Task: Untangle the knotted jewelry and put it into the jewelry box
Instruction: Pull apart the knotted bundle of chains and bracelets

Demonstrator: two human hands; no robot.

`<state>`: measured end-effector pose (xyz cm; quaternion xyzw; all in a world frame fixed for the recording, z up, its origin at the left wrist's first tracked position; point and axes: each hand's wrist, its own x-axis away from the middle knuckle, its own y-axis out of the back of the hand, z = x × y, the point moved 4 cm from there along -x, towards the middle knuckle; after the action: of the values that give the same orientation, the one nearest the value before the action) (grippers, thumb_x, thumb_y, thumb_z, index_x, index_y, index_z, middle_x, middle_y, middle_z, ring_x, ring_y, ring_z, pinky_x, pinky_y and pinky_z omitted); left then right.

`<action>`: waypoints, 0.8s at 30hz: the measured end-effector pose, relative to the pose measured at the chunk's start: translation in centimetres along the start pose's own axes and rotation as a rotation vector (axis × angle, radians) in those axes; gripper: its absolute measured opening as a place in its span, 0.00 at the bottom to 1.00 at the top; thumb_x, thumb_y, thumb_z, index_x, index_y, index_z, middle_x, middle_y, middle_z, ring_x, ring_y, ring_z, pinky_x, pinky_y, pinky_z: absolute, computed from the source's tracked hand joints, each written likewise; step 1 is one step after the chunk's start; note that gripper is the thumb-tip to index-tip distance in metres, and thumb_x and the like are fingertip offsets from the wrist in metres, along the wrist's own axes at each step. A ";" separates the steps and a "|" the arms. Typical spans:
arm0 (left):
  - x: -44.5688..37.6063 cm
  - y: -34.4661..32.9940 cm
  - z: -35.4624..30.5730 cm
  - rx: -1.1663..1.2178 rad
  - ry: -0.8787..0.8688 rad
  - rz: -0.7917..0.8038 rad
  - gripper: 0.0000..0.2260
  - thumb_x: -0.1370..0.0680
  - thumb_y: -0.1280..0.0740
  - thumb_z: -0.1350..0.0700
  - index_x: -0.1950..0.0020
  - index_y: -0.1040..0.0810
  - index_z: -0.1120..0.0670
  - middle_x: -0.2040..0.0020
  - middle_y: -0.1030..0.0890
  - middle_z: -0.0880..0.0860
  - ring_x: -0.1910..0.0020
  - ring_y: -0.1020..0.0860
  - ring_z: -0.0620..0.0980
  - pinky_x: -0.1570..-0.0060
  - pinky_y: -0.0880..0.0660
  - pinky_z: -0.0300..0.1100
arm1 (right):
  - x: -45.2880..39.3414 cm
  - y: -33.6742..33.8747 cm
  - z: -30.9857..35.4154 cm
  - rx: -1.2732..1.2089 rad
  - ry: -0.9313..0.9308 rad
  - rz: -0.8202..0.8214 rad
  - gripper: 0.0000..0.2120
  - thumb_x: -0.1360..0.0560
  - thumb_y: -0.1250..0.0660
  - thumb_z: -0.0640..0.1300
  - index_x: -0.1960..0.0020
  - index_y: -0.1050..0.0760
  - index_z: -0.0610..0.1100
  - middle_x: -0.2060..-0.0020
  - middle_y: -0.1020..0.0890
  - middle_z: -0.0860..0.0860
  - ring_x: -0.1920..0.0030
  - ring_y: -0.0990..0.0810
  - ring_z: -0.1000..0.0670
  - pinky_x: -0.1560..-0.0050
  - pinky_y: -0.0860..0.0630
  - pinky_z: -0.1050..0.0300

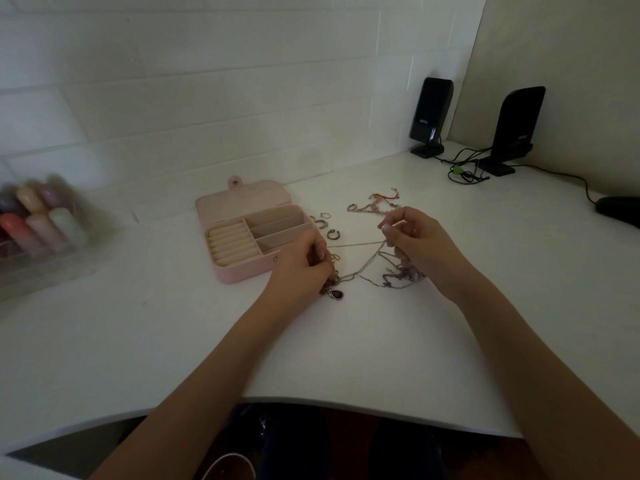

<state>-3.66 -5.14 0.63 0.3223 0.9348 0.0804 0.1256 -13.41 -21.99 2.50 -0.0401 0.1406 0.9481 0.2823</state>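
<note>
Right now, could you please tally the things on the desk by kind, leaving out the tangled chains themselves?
Pink jewelry box, lid open: 1
Loose rings right of the box: 3, possibly 4; blurred
Dark teardrop pendant by the left hand: 1
Black speakers, back right: 2
Clear container of pastel bottles, far left: 1
Dark computer mouse, right edge: 1
Total: 9, counting 3 rings

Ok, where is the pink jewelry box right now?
In the head view, the jewelry box lies open on the white table, left of centre, just beyond the left hand, with loose rings at its right.
</note>
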 end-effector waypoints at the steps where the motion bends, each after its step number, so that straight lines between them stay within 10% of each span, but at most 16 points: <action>1: 0.0 0.0 -0.1 0.028 0.015 -0.010 0.17 0.30 0.44 0.76 0.64 0.38 0.54 0.73 0.27 0.43 0.72 0.26 0.41 0.65 0.31 0.42 | 0.0 0.1 0.0 0.003 -0.005 -0.009 0.03 0.22 0.35 0.42 0.52 0.25 0.43 0.70 0.26 0.54 0.73 0.33 0.55 0.70 0.36 0.60; 7: 0.1 0.7 -0.8 0.084 -0.008 -0.100 0.17 0.29 0.43 0.74 0.64 0.40 0.52 0.63 0.31 0.57 0.63 0.34 0.53 0.64 0.36 0.44 | -0.1 0.6 0.0 -0.016 -0.020 -0.078 0.02 0.22 0.35 0.41 0.53 0.25 0.43 0.69 0.25 0.52 0.74 0.32 0.56 0.72 0.34 0.63; 12: 0.1 1.2 -0.8 0.036 -0.040 -0.189 0.15 0.27 0.42 0.71 0.64 0.38 0.52 0.65 0.27 0.49 0.64 0.32 0.52 0.68 0.38 0.41 | -0.2 1.0 -0.1 -0.016 -0.035 -0.126 0.03 0.22 0.34 0.41 0.53 0.24 0.41 0.68 0.23 0.49 0.74 0.32 0.54 0.74 0.34 0.64; 19: 0.3 1.3 -1.5 0.025 -0.069 -0.199 0.09 0.22 0.35 0.64 0.56 0.33 0.53 0.55 0.24 0.51 0.73 0.24 0.41 0.74 0.31 0.33 | -0.3 1.0 -0.5 0.271 -0.003 -0.121 0.03 0.24 0.32 0.43 0.54 0.23 0.44 0.66 0.20 0.50 0.75 0.29 0.57 0.73 0.31 0.65; 24: 0.4 1.5 -1.6 -0.014 -0.109 -0.221 0.09 0.24 0.30 0.56 0.56 0.30 0.49 0.55 0.20 0.57 0.63 0.20 0.52 0.64 0.22 0.42 | 0.0 0.0 -0.7 0.419 0.039 -0.004 0.02 0.26 0.30 0.44 0.56 0.23 0.48 0.64 0.20 0.50 0.70 0.28 0.57 0.69 0.30 0.66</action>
<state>-3.55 -3.84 2.45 0.2206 0.9557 0.0550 0.1868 -13.42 -22.21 1.81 0.0007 0.3400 0.8967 0.2836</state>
